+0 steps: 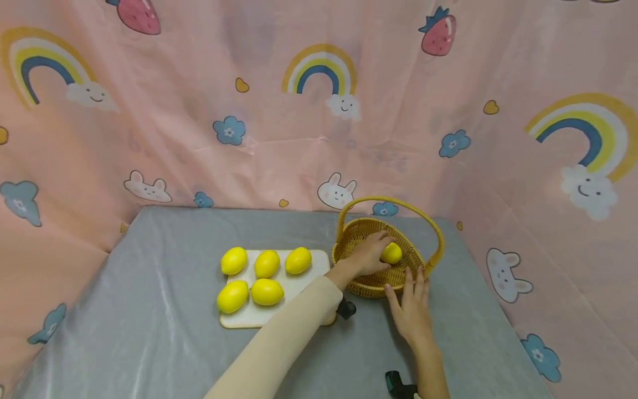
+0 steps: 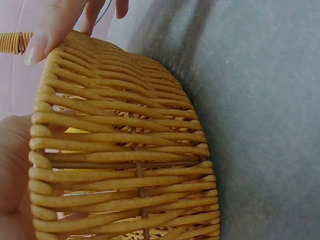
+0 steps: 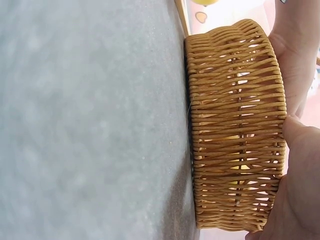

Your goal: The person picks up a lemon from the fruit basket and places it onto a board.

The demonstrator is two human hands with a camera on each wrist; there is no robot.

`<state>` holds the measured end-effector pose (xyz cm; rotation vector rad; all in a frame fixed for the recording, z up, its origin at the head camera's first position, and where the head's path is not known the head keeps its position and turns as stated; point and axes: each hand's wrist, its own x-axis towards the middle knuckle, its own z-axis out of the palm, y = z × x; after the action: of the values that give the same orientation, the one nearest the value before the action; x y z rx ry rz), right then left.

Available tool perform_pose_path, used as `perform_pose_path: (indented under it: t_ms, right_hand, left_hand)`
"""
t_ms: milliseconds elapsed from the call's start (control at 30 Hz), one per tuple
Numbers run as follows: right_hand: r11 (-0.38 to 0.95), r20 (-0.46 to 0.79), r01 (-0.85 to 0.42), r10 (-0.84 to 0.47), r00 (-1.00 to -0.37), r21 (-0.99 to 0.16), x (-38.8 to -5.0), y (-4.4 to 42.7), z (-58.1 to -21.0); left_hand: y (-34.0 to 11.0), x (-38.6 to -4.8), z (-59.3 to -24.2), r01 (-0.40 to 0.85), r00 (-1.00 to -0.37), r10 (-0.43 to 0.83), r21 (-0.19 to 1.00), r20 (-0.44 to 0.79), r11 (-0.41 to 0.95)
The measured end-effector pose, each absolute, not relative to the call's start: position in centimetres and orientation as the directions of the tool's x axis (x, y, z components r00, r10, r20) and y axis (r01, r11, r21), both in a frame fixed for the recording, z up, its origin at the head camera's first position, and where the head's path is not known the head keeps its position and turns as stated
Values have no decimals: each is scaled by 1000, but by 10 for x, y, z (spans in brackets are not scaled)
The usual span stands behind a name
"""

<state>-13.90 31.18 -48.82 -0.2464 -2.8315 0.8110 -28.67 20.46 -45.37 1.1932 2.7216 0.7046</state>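
In the head view my left hand (image 1: 371,254) reaches inside the wicker basket (image 1: 359,287), its fingers and thumb around a yellow lemon (image 1: 392,253). Through the weave in the left wrist view, only scraps of yellow (image 2: 77,130) show. My right hand (image 1: 413,316) rests on the basket's near right rim beside the handle base, fingers fairly straight. The right wrist view has that hand's thumb (image 3: 296,128) touching the rim, with the basket wall (image 3: 235,130) upright on the table. Several more lemons (image 1: 267,292) lie on a white board (image 1: 299,288) left of the basket.
The basket's tall handle (image 1: 386,199) arches over its opening. A grey cloth (image 1: 164,310) covers the table. Behind and at both sides hangs a pink printed curtain (image 1: 279,166). Black devices (image 1: 346,308) are strapped at the wrists.
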Motion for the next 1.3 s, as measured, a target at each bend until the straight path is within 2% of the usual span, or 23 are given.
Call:
perform_pose_path:
  t_ms: [367, 667, 1000, 1300]
  right_hand:
    - [842, 147, 94, 200, -969, -531, -139, 312, -487]
    - [838, 150, 89, 200, -968, -539, -139, 312, -487]
    - [840, 161, 81, 196, -967, -536, -138, 311, -487]
    - [834, 167, 80, 202, -965, -546, -138, 311, -490]
  left_hand:
    - [205, -284, -455, 688, -672, 739, 411, 49, 598]
    - [204, -281, -453, 697, -684, 724, 371, 89, 614]
    - [201, -278, -456, 708, -626, 779, 448, 40, 546]
    - [198, -278, -458, 683, -652, 756, 483, 66, 548]
